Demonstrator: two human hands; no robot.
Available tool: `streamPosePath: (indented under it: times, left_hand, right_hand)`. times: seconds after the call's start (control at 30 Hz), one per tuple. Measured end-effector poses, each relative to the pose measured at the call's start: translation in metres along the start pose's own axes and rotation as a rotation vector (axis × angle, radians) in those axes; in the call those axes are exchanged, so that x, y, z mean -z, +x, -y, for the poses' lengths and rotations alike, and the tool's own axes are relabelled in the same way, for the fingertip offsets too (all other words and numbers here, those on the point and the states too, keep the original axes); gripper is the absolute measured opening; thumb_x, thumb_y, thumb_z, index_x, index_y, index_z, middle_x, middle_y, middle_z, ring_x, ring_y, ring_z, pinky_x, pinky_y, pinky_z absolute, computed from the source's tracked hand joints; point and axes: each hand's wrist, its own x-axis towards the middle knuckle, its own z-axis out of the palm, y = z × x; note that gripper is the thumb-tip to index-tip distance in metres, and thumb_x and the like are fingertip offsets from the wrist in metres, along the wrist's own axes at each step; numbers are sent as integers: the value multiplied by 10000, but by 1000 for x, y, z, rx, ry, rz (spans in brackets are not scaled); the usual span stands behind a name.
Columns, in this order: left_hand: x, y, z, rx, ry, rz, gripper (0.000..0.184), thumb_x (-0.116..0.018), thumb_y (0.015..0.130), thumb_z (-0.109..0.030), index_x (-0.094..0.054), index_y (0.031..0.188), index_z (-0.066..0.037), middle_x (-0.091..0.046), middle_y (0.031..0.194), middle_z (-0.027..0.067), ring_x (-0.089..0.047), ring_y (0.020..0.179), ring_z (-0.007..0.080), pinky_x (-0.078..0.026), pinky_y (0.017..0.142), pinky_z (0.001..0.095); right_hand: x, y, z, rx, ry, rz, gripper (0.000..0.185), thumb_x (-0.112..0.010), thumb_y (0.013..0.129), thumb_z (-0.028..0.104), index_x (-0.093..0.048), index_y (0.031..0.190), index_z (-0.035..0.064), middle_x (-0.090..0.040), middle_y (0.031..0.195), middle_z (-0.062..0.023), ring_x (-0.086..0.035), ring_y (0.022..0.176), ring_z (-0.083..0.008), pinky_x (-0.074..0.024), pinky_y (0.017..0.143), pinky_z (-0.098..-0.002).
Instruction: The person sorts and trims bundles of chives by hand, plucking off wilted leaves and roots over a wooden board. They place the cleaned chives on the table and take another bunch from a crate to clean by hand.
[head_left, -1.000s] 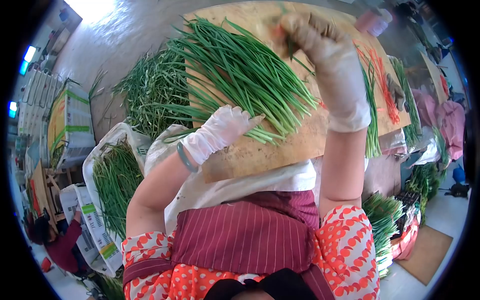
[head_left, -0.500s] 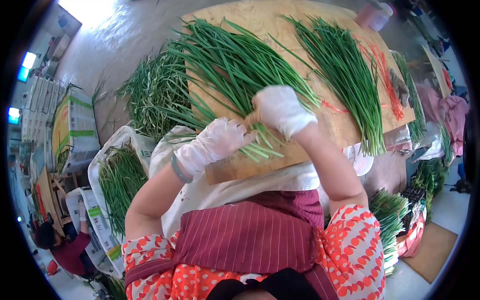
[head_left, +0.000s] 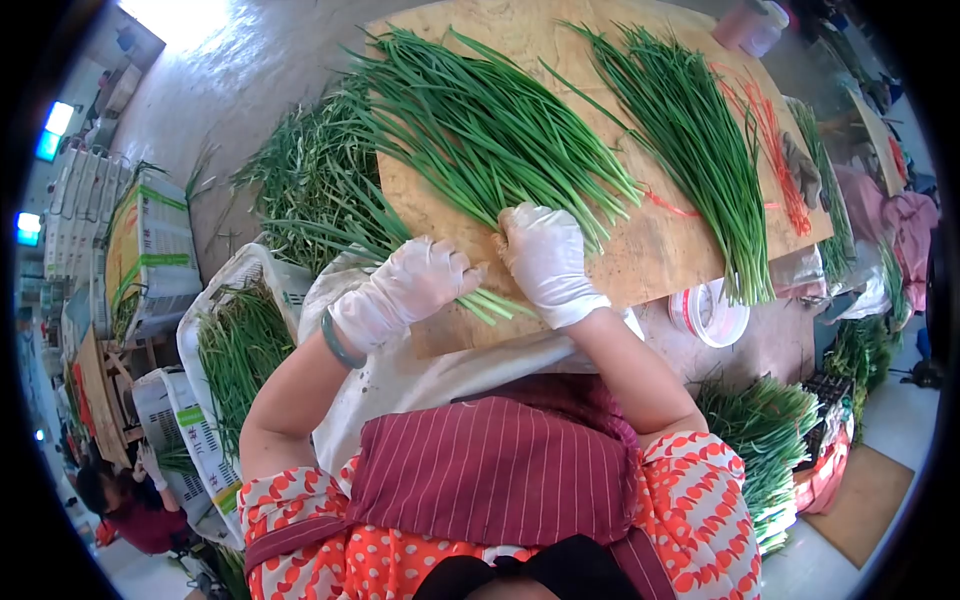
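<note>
Both my hands wear thin whitish gloves. My left hand (head_left: 420,285) is closed round a small bunch of garlic chives (head_left: 490,306) at the near edge of the wooden board (head_left: 650,265); its pale stem ends stick out to the right and the leaves trail up to the left. My right hand (head_left: 550,262) is just right of it, fingers curled at the lower edge of a large spread pile of garlic chives (head_left: 490,130). Whatever its fingertips pinch is hidden. Another long bunch of chives (head_left: 690,140) lies on the board's right side.
Red plastic strings (head_left: 775,140) and a pinkish container (head_left: 750,27) sit on the board's right. A heap of loose leaves (head_left: 310,180) is at its left, with a white crate (head_left: 188,345) of greens nearer. A white tub (head_left: 722,320) stands below. Another person (head_left: 145,515) sits lower left.
My right hand has drawn back slightly from over the chives toward me. My left hand has shifted a little left and down with its bunch, now apart from the large pile.
</note>
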Motion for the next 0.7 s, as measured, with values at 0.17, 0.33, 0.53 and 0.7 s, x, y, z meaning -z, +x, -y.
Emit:
streamPosePath:
  times: [0.17,0.33,0.53,0.7]
  left_hand:
    - [6,0,2,31,17,-25,291,-542,706,-173,-609,989,-164,-472,702,1,-515,675,163,-437,582,296]
    - [5,6,-1,150,40,-96,362,-535,716,-141,-594,1074,-147,-480,698,4,-511,671,164,-436,575,296]
    - [-1,20,-3,226,-42,-193,380,-523,740,-110,-585,1115,-131,-494,702,8,-509,678,168,-440,576,295]
    - [-13,30,-3,156,33,-101,287,-547,731,-130,-618,1008,-125,-495,705,7,-510,699,184,-443,579,307]
  right_hand:
    - [8,1,1,-64,93,-39,118,-600,737,236,-588,723,120,-589,694,-69,-597,639,-244,-442,584,-364]
    - [30,-11,-4,-265,510,-60,112,-633,747,214,-635,764,103,-622,737,-105,-608,691,-302,-474,620,-418]
    - [41,-28,-11,-17,667,-147,107,-639,742,82,-588,833,58,-590,746,-131,-576,689,-332,-457,594,-409]
    - [41,-40,-10,168,789,-152,143,-625,706,25,-553,827,52,-569,752,-114,-564,695,-321,-452,600,-391]
